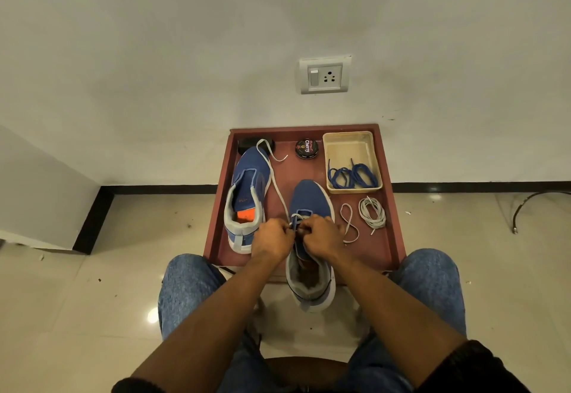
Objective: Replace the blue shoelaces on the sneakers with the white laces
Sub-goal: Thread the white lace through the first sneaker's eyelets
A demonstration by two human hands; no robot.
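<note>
1. Near shoe (310, 238) is set at the tray's (394, 222) near edge, heel overhanging toward the person, toe toward the wall. Long axis runs near-to-far.
2. Both hands are parked on its eyelet area: left hand (272, 239) on the left side, right hand (323, 233) on the right. Fingers of both are curled and pinched on the white lace (279, 190) at the eyelets; exact grip is hidden by the knuckles.
3. Key relation: the lace's free run leads from the fingers away and left, over the second shoe (247, 194), its tip lying near the far-left corner. The other end loops (349, 222) just right of the near shoe. Judged: threading continues eyelet by eyelet toward the heel, equally near both hands.
4. Counts: 2 shoes, 1 white lace in work, 1 coiled white lace (372, 213) near the right edge, blue laces (352, 176) bundled in the basket (347, 142) at the far-right corner (count cannot be told), 1 polish tin (306, 148) at the far edge.
</note>
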